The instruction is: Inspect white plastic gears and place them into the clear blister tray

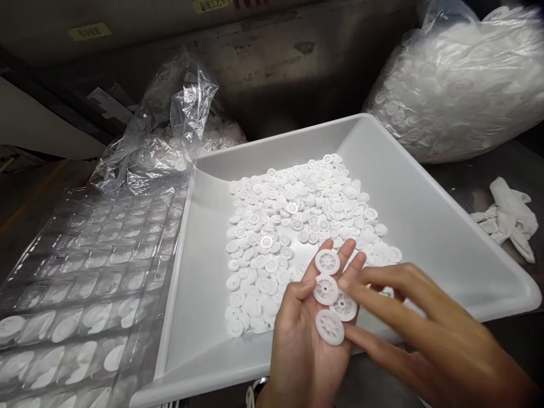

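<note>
Several white plastic wheels (pixel 330 327) with spoked centres lie on my left hand (pixel 306 345), which is palm up. Its thumb rests against the edge of one of them. My right hand (pixel 425 323) reaches in from the right, with a finger and thumb at opposite edges of the rightmost wheel (pixel 343 306). Its remaining fingers are bent and slightly blurred. Both hands are over the near side of a white plastic bin (pixel 425 226). Inside the bin, many similar wheels (pixel 272 266) are spread in a loose layer.
Left of the bin lie clear blister trays (pixel 63 289), some pockets holding white pieces. Crumpled clear plastic (pixel 187 107) stands behind them. A large clear bag (pixel 463 90) full of white parts sits at back right, with a white glove (pixel 508 218) below it.
</note>
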The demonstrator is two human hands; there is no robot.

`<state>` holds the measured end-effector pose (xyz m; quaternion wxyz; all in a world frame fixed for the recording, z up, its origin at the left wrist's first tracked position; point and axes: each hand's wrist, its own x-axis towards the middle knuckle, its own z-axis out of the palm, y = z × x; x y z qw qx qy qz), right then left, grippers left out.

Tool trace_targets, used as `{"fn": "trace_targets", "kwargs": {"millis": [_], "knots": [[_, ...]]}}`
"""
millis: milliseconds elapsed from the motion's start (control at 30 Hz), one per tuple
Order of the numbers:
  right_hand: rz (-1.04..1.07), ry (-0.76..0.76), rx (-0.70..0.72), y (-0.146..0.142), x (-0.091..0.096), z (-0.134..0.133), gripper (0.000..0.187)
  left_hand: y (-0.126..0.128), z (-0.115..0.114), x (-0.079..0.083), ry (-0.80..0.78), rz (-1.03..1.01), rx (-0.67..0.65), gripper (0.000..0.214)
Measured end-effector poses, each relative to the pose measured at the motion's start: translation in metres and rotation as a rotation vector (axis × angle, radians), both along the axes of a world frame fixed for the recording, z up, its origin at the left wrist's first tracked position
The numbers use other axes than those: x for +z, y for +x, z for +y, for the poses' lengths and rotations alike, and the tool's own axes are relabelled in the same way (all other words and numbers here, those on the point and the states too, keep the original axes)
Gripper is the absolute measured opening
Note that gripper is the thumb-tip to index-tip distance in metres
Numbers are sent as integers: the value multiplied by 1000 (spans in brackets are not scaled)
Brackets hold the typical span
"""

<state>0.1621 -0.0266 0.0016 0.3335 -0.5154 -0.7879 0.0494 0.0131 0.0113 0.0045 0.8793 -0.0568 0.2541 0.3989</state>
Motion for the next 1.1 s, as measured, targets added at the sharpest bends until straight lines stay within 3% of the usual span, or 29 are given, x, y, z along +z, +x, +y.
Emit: {"fn": "trace_targets", "kwargs": {"millis": [133,300,400,600,767,1100], "knots": [[-41,-45,159,-3,-6,-1,23,3,-1,-2,-1,-19,-25,56],[46,-3,36,15,-18,-12,32,4,-1,-1,-11,-4,-16,59],[-1,-51,80,21,-21,-11,37,3,0,-1,-16,2,-10,59],[-66,81,32,4,-13,-11,38,2,-1,-2,-6,26,-28,57],[38,42,13,-8,-17,-22,41,2,-4,-4,21,40,-37,53],[48,-48,10,4,-20,-35,34,2,-4,-1,44,53,-27,53]]}}
